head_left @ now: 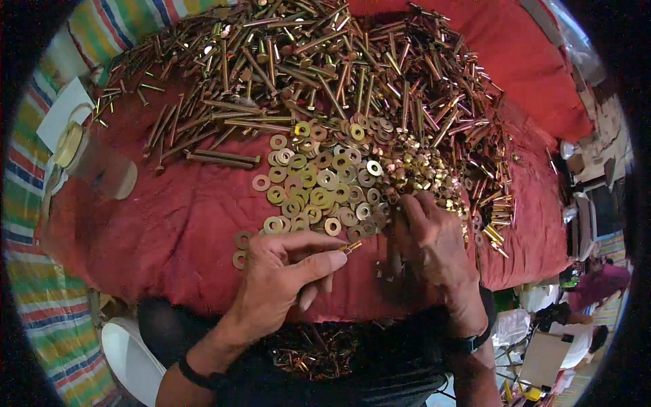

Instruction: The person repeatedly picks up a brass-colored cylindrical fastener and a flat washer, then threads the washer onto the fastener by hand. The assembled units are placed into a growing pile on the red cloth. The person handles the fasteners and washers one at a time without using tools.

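Observation:
Between the thumb and forefinger of my left hand [288, 268] is a gold-coloured bolt [352, 247], its threaded end poking out to the right. The rest of it is covered by my fingers. My right hand [437, 247] bends down at the near edge of a heap of small gold nuts [424, 166]. Its fingers are curled together, and whatever they hold is hidden. Flat round washers [319, 180] lie heaped just beyond my left hand, left of the nuts. Behind both heaps spreads a large pile of long gold bolts [271, 64].
Red cloth [196, 230] covers the padded work surface. A clear jar with a yellowish lid [69, 144] lies at the left. More bolts [315, 353] show below the near edge, by my lap. A white chair [129, 349] stands lower left; people [597, 285] are at far right.

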The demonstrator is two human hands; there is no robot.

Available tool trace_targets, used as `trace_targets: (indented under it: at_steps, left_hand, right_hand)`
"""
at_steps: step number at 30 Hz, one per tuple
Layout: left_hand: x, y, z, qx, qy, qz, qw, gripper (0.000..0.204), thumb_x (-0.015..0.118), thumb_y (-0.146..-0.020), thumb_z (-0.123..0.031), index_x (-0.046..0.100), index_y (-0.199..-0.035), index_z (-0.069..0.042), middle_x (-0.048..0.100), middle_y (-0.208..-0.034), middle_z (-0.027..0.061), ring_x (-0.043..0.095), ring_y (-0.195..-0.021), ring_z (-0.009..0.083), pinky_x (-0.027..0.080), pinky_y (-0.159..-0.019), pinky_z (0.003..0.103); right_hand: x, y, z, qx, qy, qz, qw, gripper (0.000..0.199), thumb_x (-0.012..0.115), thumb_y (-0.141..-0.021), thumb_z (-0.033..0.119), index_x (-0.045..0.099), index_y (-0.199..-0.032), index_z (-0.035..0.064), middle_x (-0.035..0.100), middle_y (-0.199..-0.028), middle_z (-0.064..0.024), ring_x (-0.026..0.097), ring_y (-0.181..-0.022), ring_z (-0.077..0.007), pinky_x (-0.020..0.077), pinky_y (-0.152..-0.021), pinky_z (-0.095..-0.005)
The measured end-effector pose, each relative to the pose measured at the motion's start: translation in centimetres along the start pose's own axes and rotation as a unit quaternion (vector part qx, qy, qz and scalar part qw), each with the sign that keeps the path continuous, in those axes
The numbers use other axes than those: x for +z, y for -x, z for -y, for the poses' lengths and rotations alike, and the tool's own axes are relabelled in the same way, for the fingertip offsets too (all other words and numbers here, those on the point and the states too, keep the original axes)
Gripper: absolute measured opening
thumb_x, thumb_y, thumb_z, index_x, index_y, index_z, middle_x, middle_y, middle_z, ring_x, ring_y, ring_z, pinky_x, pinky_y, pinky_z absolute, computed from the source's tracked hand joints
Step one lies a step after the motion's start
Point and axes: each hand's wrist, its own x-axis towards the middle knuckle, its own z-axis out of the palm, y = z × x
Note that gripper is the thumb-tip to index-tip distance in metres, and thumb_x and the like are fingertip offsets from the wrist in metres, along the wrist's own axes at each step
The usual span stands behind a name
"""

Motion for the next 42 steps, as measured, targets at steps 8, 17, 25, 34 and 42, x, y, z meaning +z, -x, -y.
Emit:
trace_targets:
  at_steps: [8,17,25,34,42]
  left_hand:
    - [0.0,0.0,-0.4,-0.008,0.020,-0.010,1.000,0.024,0.077,-0.087,-0.010,0.075,-0.106,0.005,0.070,-0.071,0.0078,0.056,-0.048,0.0084,0.039,-0.042,0.021]
    - [-0.4,-0.1,0.1,0.009,-0.006,0.015,1.000,0.018,0.078,-0.091,-0.017,0.079,-0.095,0.000,0.067,-0.070,0.0012,0.048,-0.051,0.0020,0.032,-0.045,0.020]
    - [-1.3,-0.1,0.0,-0.113,0.107,0.092,0.983,0.021,0.079,-0.091,-0.019,0.078,-0.091,0.002,0.062,-0.063,0.0017,0.045,-0.048,0.0025,0.028,-0.042,0.020]
    - [-0.8,-0.1,0.9,0.086,-0.047,0.067,0.993,0.016,0.078,-0.091,-0.013,0.078,-0.090,0.003,0.067,-0.065,0.0019,0.055,-0.052,0.0062,0.037,-0.043,0.026]
    - [0.2,0.5,0.8,0.420,-0.349,-0.026,0.837,0.011,0.083,-0.083,-0.009,0.076,-0.088,-0.002,0.065,-0.068,0.0101,0.062,-0.053,0.0231,0.045,-0.046,0.035]
  right_hand:
    - [-1.5,-0.7,0.6,0.005,-0.054,0.000,0.999,0.014,0.073,-0.086,0.005,0.063,-0.094,0.0010,0.066,-0.079,-0.0122,0.067,-0.062,-0.0255,0.0535,-0.056,-0.0341]
    - [-4.1,-0.2,3.6,0.142,-0.471,0.057,0.869,0.026,0.081,-0.079,0.002,0.074,-0.104,-0.0001,0.074,-0.093,-0.0096,0.073,-0.083,-0.0192,0.0582,-0.075,-0.0312]
    - [-4.5,-0.5,4.1,-0.045,-0.388,0.014,0.921,0.033,0.088,-0.071,0.007,0.079,-0.103,0.0074,0.074,-0.098,-0.0137,0.074,-0.088,-0.0281,0.0609,-0.076,-0.0366]
    - [-4.9,0.5,3.8,0.007,-0.436,0.097,0.895,0.034,0.082,-0.083,0.016,0.075,-0.116,0.0080,0.073,-0.108,-0.0102,0.073,-0.101,-0.0295,0.0592,-0.086,-0.0366]
    - [-5.2,0.4,4.8,0.093,-0.405,0.140,0.899,0.020,0.069,-0.100,0.022,0.067,-0.103,0.0018,0.064,-0.086,-0.0078,0.066,-0.081,-0.0264,0.0501,-0.072,-0.0375]
